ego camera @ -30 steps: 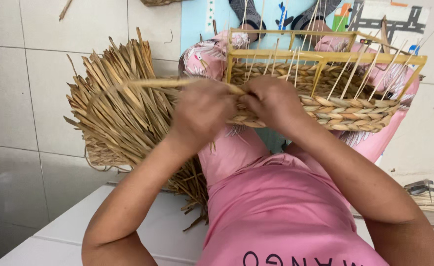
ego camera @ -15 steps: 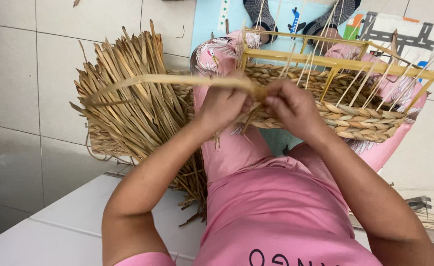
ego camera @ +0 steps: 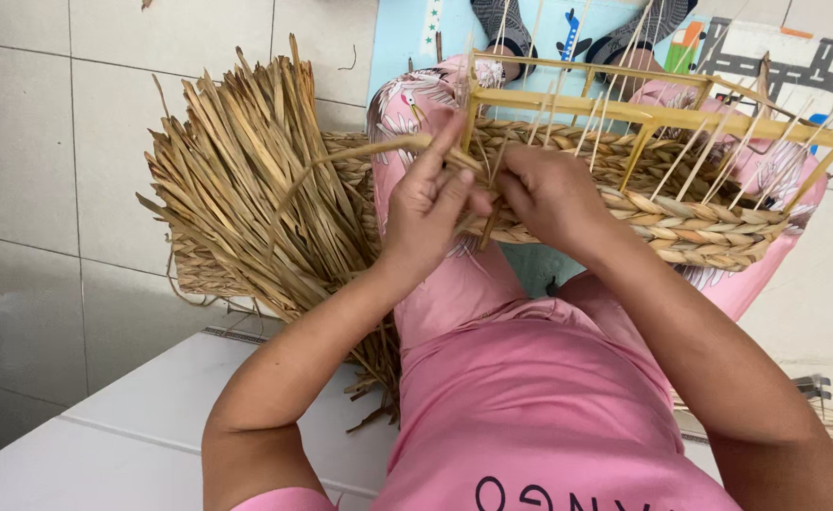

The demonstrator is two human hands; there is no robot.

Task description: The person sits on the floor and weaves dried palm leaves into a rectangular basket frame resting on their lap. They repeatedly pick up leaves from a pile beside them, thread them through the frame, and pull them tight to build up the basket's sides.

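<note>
We see our left hand (ego camera: 428, 213) just left of centre, pinching a flat straw strand (ego camera: 359, 156) between thumb and fingers; the index finger sticks up toward 12 o'clock while the others curl in. The strand arcs away to 9 o'clock and bends down into the straw pile (ego camera: 246, 189).

Our right hand (ego camera: 553, 194) lies just beside the left, at its 3 o'clock, fingers pressed together and curled onto the woven wall of the basket (ego camera: 700, 222). Whether its fingertips pinch the strand we cannot tell; they are hidden under the knuckles.

The basket rests across our lap, reaching from centre toward 2 o'clock. Its lower part is braided straw; above that, thin upright sticks rise to a yellow frame (ego camera: 643, 114) along the top rim.

The pile fans out at 9 to 10 o'clock on the tiled floor (ego camera: 57, 142), touching our left knee. Beyond the basket, at 12 to 1 o'clock, a printed mat (ego camera: 416, 28) lies on the floor, with two slippered feet (ego camera: 577, 28) on it.
</note>
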